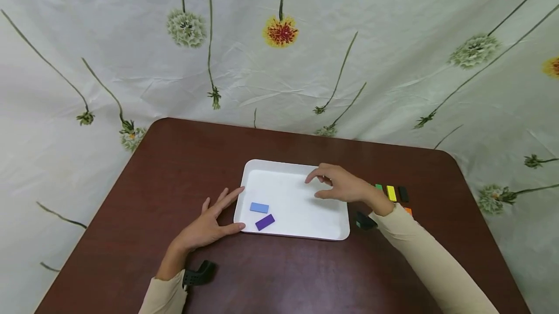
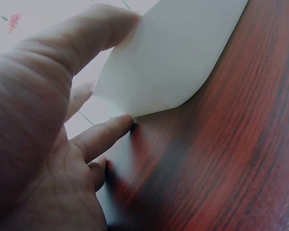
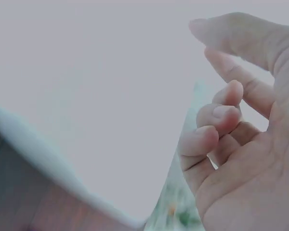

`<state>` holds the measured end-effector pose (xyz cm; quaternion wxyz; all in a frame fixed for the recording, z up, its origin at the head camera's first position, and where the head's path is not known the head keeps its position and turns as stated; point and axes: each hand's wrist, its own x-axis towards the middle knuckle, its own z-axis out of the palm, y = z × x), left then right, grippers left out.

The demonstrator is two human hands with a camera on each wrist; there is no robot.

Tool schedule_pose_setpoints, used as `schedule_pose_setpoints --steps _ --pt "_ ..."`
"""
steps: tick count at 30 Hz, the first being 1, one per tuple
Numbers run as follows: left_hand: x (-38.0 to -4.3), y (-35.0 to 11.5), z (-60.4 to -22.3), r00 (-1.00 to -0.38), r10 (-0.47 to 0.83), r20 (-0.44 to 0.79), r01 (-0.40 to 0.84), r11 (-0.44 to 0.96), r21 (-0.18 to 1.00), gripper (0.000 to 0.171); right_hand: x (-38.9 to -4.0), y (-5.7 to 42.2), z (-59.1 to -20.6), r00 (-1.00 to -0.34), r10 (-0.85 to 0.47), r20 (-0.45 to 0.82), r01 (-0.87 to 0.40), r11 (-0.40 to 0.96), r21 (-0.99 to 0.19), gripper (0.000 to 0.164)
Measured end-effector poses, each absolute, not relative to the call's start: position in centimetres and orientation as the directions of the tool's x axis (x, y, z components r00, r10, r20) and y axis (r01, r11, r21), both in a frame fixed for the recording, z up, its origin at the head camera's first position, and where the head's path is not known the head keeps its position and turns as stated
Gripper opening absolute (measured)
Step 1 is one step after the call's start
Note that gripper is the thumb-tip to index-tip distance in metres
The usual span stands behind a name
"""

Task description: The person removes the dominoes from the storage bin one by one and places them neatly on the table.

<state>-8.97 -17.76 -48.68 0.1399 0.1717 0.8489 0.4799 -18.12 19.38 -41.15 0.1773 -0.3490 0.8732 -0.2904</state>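
Observation:
A white rectangular tray point(image 1: 301, 217) lies on the table. Toward its near left corner are a light blue block point(image 1: 259, 207) and a purple block point(image 1: 265, 222), both flat and slightly apart. My left hand point(image 1: 203, 231) touches the tray's left edge with thumb and fingertips, its fingers spread; in the left wrist view these fingertips point(image 2: 125, 120) meet the white rim. Over the right half of the tray hovers my right hand point(image 1: 342, 183), holding nothing. The right wrist view shows its thumb point(image 3: 231, 33) and index finger apart, with the other fingers bent.
Right of the tray, partly behind the right forearm, lie a green block point(image 1: 378, 187), a yellow block point(image 1: 391, 193), a black block point(image 1: 403, 194) and an orange block point(image 1: 408, 211). A flower-patterned cloth point(image 1: 244, 61) hangs behind the dark brown table point(image 1: 196, 149).

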Motion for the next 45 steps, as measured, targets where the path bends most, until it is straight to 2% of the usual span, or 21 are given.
schedule_pose_setpoints --steps 6,15,19,22,27,32,40,45 --pt "-8.9 -17.8 -48.4 -0.903 0.424 -0.074 0.155 0.482 0.862 0.085 -19.0 13.7 -42.0 -0.562 -0.814 -0.148 -0.614 0.531 -0.584 0.030" --pt "-8.9 -18.0 -48.6 -0.899 0.432 -0.079 0.156 0.482 0.862 0.084 -19.6 8.4 -43.5 -0.385 -0.915 -0.123 -0.674 0.370 -0.639 0.038" --pt "-9.0 -17.9 -48.6 -0.896 0.438 -0.078 0.157 0.476 0.865 0.084 -19.5 7.4 -44.0 -0.355 -0.915 -0.192 -0.676 0.393 -0.623 0.049" --pt "-9.0 -17.9 -48.6 -0.896 0.436 -0.084 0.150 0.475 0.867 0.086 -19.4 6.9 -44.3 -0.351 -0.904 -0.244 -0.676 0.425 -0.602 0.051" --pt "-9.0 -17.8 -48.6 -0.897 0.435 -0.076 0.156 0.473 0.867 0.086 -19.2 6.8 -44.6 -0.405 -0.877 -0.260 -0.667 0.477 -0.573 0.046" --pt "-9.1 -17.7 -48.7 -0.899 0.430 -0.081 0.152 0.480 0.864 0.087 -19.3 8.7 -44.2 -0.501 -0.850 -0.163 -0.655 0.496 -0.570 0.042" --pt "-9.0 -17.7 -48.8 -0.902 0.423 -0.088 0.140 0.479 0.867 0.088 -18.2 17.5 -42.3 -0.712 -0.702 -0.020 -0.510 0.536 -0.673 0.039" --pt "-9.0 -17.8 -48.7 -0.899 0.430 -0.082 0.149 0.477 0.867 0.087 -16.8 23.8 -42.3 -0.810 -0.586 0.020 -0.464 0.619 -0.634 0.039"
